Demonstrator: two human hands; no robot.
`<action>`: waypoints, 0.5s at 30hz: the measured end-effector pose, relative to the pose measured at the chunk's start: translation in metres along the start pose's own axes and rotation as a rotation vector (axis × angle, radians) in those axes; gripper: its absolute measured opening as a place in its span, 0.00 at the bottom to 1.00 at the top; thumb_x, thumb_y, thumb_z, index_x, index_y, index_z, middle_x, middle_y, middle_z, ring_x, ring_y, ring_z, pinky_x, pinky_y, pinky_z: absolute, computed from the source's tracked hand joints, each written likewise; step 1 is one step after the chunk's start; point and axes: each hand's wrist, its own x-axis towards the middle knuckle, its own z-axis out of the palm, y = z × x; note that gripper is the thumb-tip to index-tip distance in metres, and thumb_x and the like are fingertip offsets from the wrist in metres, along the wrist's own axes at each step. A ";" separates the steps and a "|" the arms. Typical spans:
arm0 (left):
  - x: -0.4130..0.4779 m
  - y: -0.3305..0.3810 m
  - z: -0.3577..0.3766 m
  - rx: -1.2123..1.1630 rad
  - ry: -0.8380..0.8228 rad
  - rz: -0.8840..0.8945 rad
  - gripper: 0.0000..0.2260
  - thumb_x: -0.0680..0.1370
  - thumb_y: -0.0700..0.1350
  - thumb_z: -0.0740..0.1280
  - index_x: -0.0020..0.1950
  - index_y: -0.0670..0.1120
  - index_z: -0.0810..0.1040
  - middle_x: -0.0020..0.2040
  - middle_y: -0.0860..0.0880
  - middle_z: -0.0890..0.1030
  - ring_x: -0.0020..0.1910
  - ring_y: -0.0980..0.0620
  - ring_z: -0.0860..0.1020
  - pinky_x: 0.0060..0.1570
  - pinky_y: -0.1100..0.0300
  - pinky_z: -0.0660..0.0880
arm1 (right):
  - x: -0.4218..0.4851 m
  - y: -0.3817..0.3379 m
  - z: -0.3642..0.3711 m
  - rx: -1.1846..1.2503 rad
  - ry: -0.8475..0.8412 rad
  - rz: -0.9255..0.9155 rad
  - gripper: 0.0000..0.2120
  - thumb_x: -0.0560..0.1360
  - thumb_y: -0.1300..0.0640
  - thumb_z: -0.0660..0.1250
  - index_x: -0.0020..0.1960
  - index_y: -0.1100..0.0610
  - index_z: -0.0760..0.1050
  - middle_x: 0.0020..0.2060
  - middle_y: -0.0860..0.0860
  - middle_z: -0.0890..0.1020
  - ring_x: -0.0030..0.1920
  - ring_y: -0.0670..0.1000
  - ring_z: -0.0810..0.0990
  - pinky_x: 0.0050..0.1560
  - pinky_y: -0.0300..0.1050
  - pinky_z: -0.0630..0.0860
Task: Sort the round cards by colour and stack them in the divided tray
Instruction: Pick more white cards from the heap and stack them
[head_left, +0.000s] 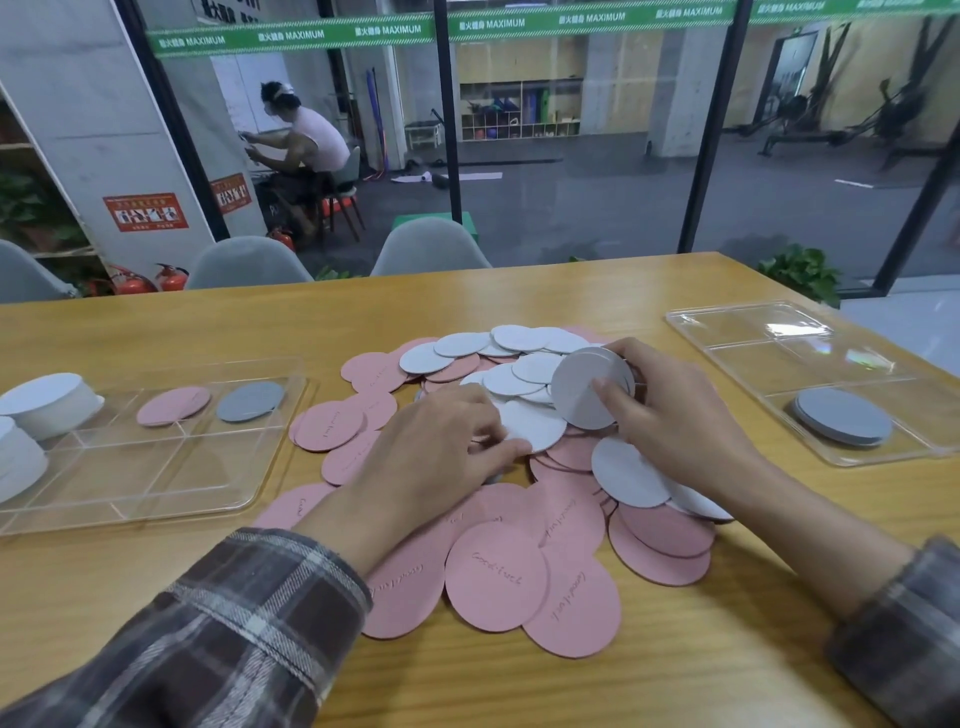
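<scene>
A loose pile of round cards (498, 571), pink and grey-white, covers the middle of the wooden table. My right hand (670, 410) holds a small stack of grey cards (579, 387) upright above the pile. My left hand (441, 441) rests on the pile and pinches the edge of a grey-white card (535, 426). The left divided tray (156, 499) holds two tall white stacks (47, 400), a pink card (174, 405) and a grey card (250, 401). The right divided tray (748, 358) has a low grey stack (844, 415) in its nearest compartment.
Grey chairs (428, 249) stand along the table's far edge before a glass wall. A person sits beyond the glass. A potted plant (800, 270) is past the table's far right corner. Bare wood shows along the near edge (675, 675).
</scene>
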 end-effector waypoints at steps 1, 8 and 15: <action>-0.001 0.000 0.002 -0.045 0.022 -0.023 0.15 0.78 0.61 0.70 0.40 0.52 0.82 0.45 0.58 0.79 0.49 0.58 0.76 0.48 0.53 0.77 | 0.000 0.000 0.000 0.004 -0.002 -0.002 0.07 0.81 0.55 0.64 0.57 0.53 0.77 0.45 0.50 0.82 0.41 0.52 0.79 0.34 0.42 0.68; -0.002 0.011 0.010 -0.123 0.100 -0.134 0.15 0.75 0.58 0.76 0.44 0.52 0.73 0.46 0.57 0.76 0.46 0.59 0.76 0.45 0.53 0.77 | 0.000 0.002 0.003 0.028 -0.010 -0.007 0.05 0.81 0.54 0.64 0.56 0.52 0.77 0.43 0.49 0.82 0.38 0.52 0.80 0.32 0.43 0.71; -0.001 0.010 0.004 -0.362 0.083 -0.216 0.22 0.69 0.46 0.83 0.59 0.51 0.79 0.51 0.56 0.79 0.47 0.62 0.78 0.48 0.69 0.76 | -0.001 0.001 0.003 0.036 -0.015 0.003 0.04 0.81 0.55 0.64 0.55 0.52 0.76 0.42 0.49 0.82 0.37 0.51 0.79 0.33 0.42 0.70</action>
